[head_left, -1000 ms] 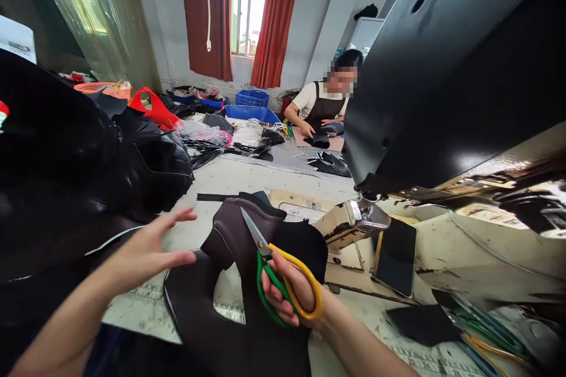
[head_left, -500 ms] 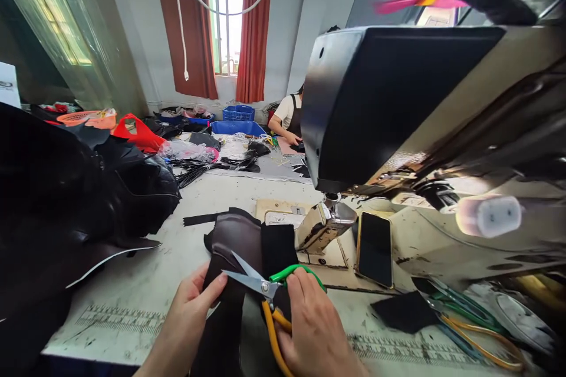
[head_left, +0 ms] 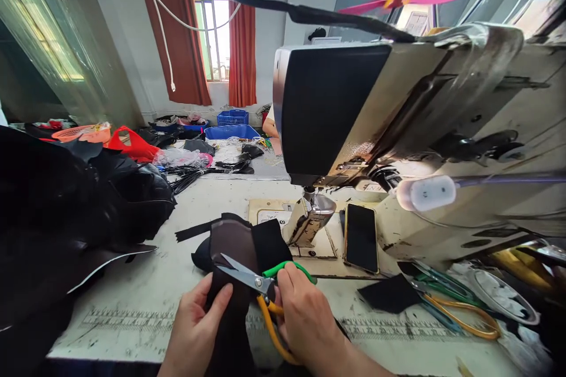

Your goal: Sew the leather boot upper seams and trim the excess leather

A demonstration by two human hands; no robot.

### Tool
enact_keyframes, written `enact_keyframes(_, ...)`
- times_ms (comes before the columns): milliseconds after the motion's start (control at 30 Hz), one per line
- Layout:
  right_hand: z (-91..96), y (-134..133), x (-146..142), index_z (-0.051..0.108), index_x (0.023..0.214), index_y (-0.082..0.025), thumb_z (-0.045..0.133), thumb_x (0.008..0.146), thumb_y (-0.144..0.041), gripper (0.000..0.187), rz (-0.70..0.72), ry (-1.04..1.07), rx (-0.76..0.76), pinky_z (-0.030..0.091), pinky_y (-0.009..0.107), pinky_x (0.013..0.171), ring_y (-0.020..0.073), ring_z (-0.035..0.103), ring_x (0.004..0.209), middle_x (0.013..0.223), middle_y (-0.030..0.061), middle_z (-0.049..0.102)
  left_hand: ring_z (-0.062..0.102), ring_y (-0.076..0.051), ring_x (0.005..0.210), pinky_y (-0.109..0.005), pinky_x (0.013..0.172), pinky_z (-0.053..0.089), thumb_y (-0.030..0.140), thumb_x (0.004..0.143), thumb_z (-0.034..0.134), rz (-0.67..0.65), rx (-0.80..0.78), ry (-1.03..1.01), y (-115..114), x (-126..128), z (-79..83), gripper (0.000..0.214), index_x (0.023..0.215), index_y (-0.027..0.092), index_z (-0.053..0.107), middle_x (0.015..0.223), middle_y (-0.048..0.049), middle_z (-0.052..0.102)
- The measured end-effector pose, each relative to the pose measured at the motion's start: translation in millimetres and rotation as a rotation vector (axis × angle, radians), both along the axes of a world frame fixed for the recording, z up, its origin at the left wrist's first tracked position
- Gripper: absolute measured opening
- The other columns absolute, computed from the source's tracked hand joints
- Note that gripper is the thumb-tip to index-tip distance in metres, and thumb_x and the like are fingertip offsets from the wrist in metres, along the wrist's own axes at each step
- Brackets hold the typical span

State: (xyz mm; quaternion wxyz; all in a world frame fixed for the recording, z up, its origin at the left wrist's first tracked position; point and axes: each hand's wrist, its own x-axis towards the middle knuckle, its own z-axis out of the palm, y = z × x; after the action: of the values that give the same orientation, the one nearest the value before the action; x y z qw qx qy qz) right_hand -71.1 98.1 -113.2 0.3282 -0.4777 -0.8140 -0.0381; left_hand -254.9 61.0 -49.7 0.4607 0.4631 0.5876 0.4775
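Note:
My right hand (head_left: 305,312) is closed around the handles of a pair of scissors (head_left: 247,277), one handle green and the other orange. Their blades point left over the dark leather piece (head_left: 233,241) and stand slightly apart. My left hand (head_left: 198,318) pinches the edge of that leather between thumb and fingers, just below the blade tips. Black fabric (head_left: 272,244) is joined to the leather's right side, and a black strip sticks out at its upper left. The lower part of the piece hangs down between my hands.
A sewing machine (head_left: 336,112) stands over the table at right, with a phone (head_left: 361,238) beside its post. More scissors (head_left: 469,312) and a black scrap (head_left: 389,294) lie at lower right. A heap of black leather (head_left: 79,218) covers the left side. A co-worker's arm shows behind the machine.
The scissor blades have closed partway, from wide apart to a narrow gap. My view has turned slightly, so the machine now shows more of its arm.

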Motion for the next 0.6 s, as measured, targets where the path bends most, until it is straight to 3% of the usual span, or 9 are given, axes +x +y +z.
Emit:
enact_keyframes(200, 2.5, 3, 11, 0.044, 0.077, -0.021, 0.04, 0.075, 0.001, 0.022, 0.05, -0.012, 0.099, 0.026, 0.03, 0.059, 0.0179, 0.045, 0.065, 0.074, 0.0032, 0.05, 0.063, -0.024, 0.089, -0.03, 0.079, 0.053, 0.05, 0.084, 0.066, -0.013, 0.002, 0.043, -4, 1, 0.0, 0.037, 0.108, 0.023, 0.072, 0.098, -0.0038, 0.074)
enact_keyframes(400, 6.9, 10, 22, 0.047, 0.078, -0.02, 0.042, 0.09, -0.014, 0.014, 0.124, 0.047, 0.026, 0.025, 0.028, 0.056, 0.0142, 0.045, 0.06, 0.074, 0.0017, 0.052, 0.066, -0.028, 0.101, -0.032, 0.08, 0.056, 0.054, 0.077, 0.071, 0.059, -0.08, -0.136, 0, 5, 0.0, 0.047, 0.111, 0.022, 0.07, 0.105, -0.0054, 0.075)
enact_keyframes(600, 5.8, 10, 27, 0.047, 0.077, -0.02, 0.045, 0.081, -0.01, 0.011, 0.077, 0.003, 0.061, 0.027, 0.031, 0.062, 0.019, 0.045, 0.07, 0.078, 0.004, 0.052, 0.064, -0.025, 0.11, -0.03, 0.092, 0.054, 0.051, 0.078, 0.073, 0.093, -0.077, -0.176, 1, 8, -1.4, 0.05, 0.118, 0.023, 0.066, 0.115, -0.005, 0.073)
